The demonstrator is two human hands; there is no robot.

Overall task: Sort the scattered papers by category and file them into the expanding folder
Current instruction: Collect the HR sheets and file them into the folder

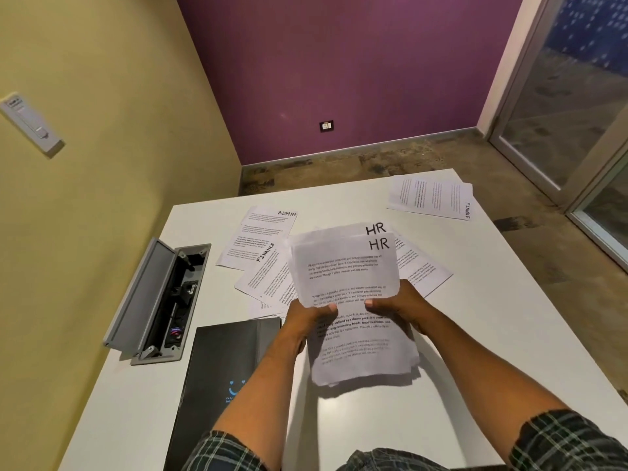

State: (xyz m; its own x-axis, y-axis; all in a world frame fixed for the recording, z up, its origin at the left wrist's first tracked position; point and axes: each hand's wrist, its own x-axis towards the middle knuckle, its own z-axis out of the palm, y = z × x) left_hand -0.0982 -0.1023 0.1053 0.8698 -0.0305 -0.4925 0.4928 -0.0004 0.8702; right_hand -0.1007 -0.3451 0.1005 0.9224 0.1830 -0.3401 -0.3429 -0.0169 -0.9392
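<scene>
Both hands, left [311, 316] and right [396, 305], grasp the HR sheets [350, 294] above the tabletop's [475, 334] middle, seemingly squaring them; next they'd go into the folder [221, 368] at the near-left edge.

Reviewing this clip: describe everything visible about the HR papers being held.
The HR papers are a small stack of white printed sheets, two showing handwritten "HR" at the top right corner, the front one offset lower. Paragraphs of small black text cover them. Left hand and right hand grip the sides, holding the stack tilted above the white table.
</scene>
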